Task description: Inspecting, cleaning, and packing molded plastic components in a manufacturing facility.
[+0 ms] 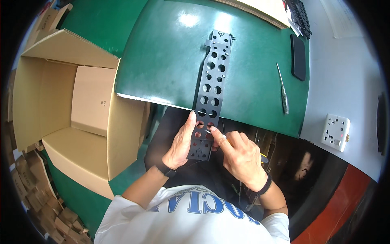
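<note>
A long black bracket, flat and pierced with pairs of round holes, has its far part on the green table and its near end over my lap, past the table's edge. My left hand grips that near end along its left side, thumb up on the edge. In my right hand, closed with the forefinger stretched along it, is a slim tool with a yellow-and-black handle. Its thin pale tip touches or hovers just above the bracket beside a hole; which one I cannot tell. The grip hides most of the handle.
An open cardboard box stands at the left, with a brown carton piece inside. On the table's right side lie a thin pointed tool and a black phone-like slab. A white power socket is at the far right.
</note>
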The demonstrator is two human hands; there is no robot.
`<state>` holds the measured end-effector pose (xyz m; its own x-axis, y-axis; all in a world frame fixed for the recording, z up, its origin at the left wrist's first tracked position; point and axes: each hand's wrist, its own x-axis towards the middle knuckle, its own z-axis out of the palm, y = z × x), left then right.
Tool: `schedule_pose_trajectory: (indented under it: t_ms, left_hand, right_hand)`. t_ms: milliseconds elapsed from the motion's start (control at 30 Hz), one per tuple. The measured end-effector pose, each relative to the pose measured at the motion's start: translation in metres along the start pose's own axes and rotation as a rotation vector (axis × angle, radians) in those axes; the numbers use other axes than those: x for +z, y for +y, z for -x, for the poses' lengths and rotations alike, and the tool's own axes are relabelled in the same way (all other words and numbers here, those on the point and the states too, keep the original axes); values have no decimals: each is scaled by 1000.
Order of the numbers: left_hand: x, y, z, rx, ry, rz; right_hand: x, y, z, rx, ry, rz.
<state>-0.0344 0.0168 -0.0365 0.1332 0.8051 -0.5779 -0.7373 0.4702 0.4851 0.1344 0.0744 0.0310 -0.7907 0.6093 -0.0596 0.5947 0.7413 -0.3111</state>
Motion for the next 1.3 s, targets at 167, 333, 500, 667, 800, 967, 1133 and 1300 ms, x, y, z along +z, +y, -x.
schedule_pose_trajectory:
  t_ms: [167,333,500,667,800,967,1133,1300]
  left_hand:
    - [-1,0,2,-6,23,-12]
    - [-3,-3,-1,-5,17,-13]
    - [-16,-18,-9,62,72,-90]
    - [-7,-12,-5,37,79,-36]
    - [-7,-13,-6,57,99,-22]
    - [-11,-16,-5,44,98,-63]
    - [-9,-18,-6,53,104,-88]
    - [-12,-21,-9,71,125,-117]
  right_hand:
    - [-3,-2,-3,1,-35,-1]
    - [-4,0,-4,-21,-50,-9]
    - [-5,1,-5,-42,-66,30]
    - [-3,4,-5,-72,-63,48]
    - [-4,5,-5,-80,-72,49]
    - [-7,3,-7,-70,-89,53]
    - [-7,3,-8,-84,-80,93]
    - [-9,6,-11,-180,-50,212]
